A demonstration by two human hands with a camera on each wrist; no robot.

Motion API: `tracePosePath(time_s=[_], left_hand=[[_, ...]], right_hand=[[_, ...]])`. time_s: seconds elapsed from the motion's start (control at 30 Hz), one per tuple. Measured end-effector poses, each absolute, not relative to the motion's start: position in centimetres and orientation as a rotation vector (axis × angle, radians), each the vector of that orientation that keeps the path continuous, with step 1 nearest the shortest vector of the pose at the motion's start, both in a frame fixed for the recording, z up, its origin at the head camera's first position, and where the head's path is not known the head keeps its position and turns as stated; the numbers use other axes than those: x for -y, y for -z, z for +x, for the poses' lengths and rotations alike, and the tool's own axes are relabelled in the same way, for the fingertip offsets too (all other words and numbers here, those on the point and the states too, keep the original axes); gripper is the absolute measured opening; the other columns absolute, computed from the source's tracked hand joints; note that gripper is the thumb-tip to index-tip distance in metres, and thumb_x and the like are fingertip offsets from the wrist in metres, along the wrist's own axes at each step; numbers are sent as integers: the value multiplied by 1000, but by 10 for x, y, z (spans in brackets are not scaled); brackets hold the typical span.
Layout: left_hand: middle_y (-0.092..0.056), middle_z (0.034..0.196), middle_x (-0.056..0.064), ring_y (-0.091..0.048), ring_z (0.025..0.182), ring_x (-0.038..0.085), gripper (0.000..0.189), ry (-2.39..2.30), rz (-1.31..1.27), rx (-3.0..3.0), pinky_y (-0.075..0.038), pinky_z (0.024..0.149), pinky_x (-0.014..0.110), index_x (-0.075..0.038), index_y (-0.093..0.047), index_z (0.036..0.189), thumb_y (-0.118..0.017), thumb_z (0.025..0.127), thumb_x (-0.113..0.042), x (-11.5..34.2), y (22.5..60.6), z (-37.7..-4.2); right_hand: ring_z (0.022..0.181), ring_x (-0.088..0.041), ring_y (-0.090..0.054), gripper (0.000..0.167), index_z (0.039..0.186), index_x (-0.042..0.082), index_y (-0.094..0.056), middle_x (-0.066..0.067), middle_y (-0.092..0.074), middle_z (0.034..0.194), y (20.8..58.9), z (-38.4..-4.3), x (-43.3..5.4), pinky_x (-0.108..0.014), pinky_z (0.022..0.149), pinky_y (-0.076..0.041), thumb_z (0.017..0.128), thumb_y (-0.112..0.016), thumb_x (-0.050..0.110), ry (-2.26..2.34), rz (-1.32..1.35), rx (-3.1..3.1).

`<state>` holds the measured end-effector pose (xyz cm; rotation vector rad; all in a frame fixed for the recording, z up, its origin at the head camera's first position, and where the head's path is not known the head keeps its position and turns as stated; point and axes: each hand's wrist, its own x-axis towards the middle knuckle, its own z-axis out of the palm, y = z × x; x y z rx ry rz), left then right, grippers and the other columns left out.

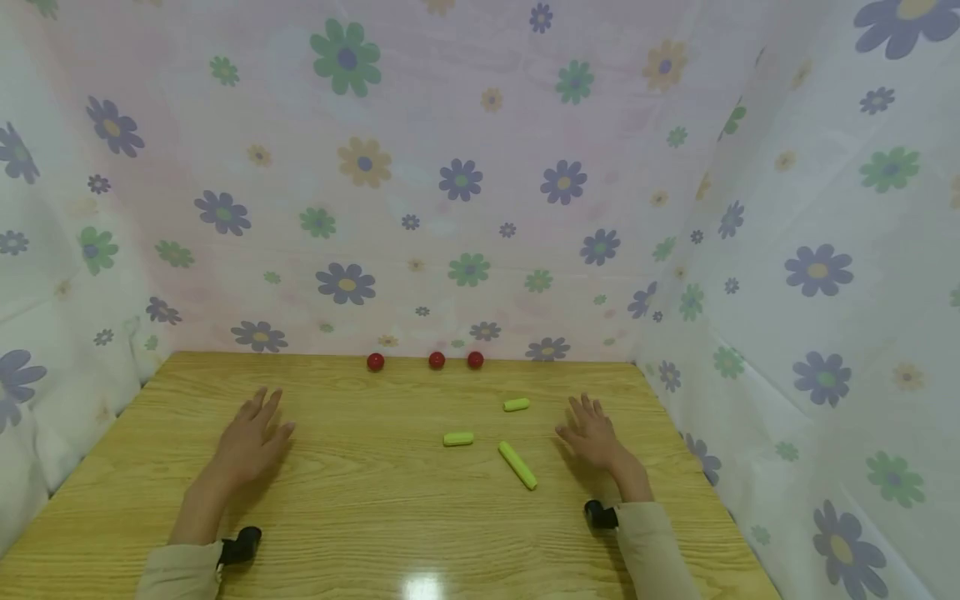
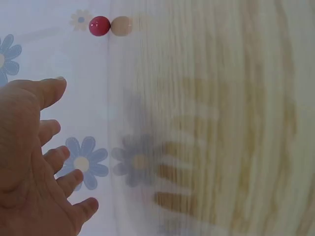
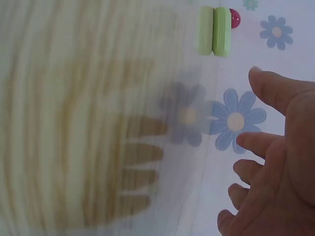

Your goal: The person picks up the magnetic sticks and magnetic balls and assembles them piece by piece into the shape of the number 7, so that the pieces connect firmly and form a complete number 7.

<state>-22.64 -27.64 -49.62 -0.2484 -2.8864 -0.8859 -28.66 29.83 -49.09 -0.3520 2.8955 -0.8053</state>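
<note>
My left hand is over the left side of the wooden table, fingers spread and holding nothing. On the right side my right hand hovers with loose fingers, also holding nothing. Nearest to it lie three light-green sticks: a short one farther back, another short one toward the middle, and a longer one set diagonally. Three red balls sit along the back edge: a left one, a middle one and a right one. In the left wrist view, one red ball shows beyond the thumb.
The glossy wooden table reflects both hands and a bright light. A flower-printed cloth rises behind the back edge and along both sides. Black wrist cameras are strapped at both cuffs.
</note>
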Motion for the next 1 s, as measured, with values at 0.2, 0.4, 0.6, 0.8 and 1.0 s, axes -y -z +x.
tracePosePath(time_s=[0.2,0.4,0.6,0.8,1.0], left_hand=[[-10,156,46,-10,139,70,72,1163,-301,2759,-15,104,82,13,-20,155,-54,106,-27,271,497,-225],[-17,154,47,-15,139,68,70,1231,-286,2710,-19,106,80,15,-24,154,-56,105,-24,265,500,-226],[-24,154,43,-32,134,65,66,1318,-210,2671,-37,100,74,13,-26,154,-53,107,-24,258,502,-224],[-27,154,40,-37,134,59,62,1481,-148,2602,-40,104,67,12,-27,154,-52,108,-21,251,500,-225],[-33,151,37,-43,133,55,60,1589,-117,2557,-49,101,52,9,-26,156,-49,108,-21,243,500,-229]], right_hand=[[152,-51,4,71,161,-4,-15,-30,-2,167,493,-286,-293,-68,118,-4,108,-51,26,1022,-426,-2770],[151,-47,-19,63,158,-2,-28,-26,-21,165,495,-283,-282,-64,119,-19,107,-54,25,1164,-439,-2714],[144,-50,-34,57,153,-7,-38,-29,-35,158,493,-279,-269,-61,115,-32,107,-55,21,1335,-499,-2640],[137,-46,-46,47,148,-5,-47,-28,-46,151,496,-278,-255,-58,110,-40,107,-54,16,1521,-522,-2549],[135,-45,-48,39,142,-8,-52,-28,-51,146,497,-276,-242,-46,108,-45,107,-53,9,1688,-508,-2462]])
